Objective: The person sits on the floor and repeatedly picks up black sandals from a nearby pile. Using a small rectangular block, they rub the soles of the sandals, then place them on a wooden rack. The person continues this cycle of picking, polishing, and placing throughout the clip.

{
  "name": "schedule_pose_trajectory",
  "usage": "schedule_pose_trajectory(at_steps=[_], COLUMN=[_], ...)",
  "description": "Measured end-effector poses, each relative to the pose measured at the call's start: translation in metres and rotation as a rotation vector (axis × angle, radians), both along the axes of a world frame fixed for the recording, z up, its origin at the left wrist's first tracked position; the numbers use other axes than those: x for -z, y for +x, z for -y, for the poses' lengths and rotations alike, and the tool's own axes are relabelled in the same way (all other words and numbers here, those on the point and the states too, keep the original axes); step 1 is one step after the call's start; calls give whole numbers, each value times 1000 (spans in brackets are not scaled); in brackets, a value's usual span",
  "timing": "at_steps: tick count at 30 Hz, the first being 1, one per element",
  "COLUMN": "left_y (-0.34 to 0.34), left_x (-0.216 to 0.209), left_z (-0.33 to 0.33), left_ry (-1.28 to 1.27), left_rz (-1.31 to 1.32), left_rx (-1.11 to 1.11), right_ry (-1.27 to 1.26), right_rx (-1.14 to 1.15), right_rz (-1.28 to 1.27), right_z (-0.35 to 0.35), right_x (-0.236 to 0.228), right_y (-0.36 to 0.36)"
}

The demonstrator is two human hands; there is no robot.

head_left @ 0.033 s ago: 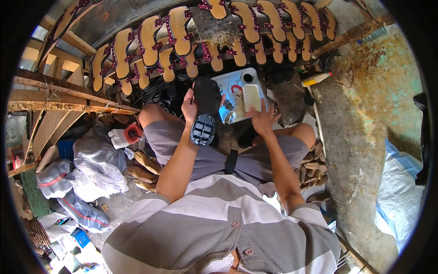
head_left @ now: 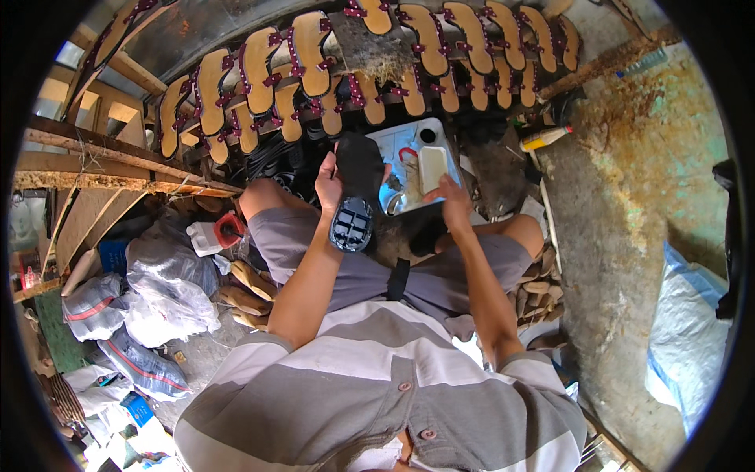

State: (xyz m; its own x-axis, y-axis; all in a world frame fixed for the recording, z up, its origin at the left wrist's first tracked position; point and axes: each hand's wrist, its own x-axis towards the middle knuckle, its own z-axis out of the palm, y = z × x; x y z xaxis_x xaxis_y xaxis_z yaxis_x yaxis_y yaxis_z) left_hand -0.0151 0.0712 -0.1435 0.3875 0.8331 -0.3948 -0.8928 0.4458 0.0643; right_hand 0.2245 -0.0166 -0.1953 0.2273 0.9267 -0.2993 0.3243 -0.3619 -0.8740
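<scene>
Sandal workshop: racked unfinished sandals

Bright, even daylight, soft shadows, sharp centre; fisheye bends edges into black rim.

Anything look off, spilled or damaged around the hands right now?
Nothing clearly spilled or broken. The left hand holds a black sole tread-up; the right hand reaches into the white tray, whose floor looks smeared and stained. A yellow bottle lies on its side on the ground to the right.
</scene>
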Motion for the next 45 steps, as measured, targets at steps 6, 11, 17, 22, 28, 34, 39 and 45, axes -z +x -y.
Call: schedule_pose_trajectory(at_steps=[6, 11, 17, 22, 28, 34, 39, 45], left_y=[17, 24, 11, 0, -15, -20, -18, -31], left_x=[-21, -23, -31, -49, -63, -70, -53, -28], left_z=[10, 13, 14, 32, 39, 31, 32, 3], left_ry=[89, 196, 289, 160, 246, 218, 252, 330], left_rz=[-128, -118, -184, -27, -1, -110, 44, -260], left_rx=[44, 81, 85, 263, 467, 373, 445, 85], right_ry=[435, 576, 477, 544, 642, 945, 786, 807], right_rx=[-400, -241, -225, -421, -329, -488, -241, -298], right_rz=[-191, -13, -812, 639, 678, 626, 615, 527], right_z=[8, 15, 42, 8, -8, -17, -10, 63], right_x=[-72, -106, -99, -77, -108, -93, -100, -109], right_y=[-59, -88, -93, -45, -34, -33, -59, -125])
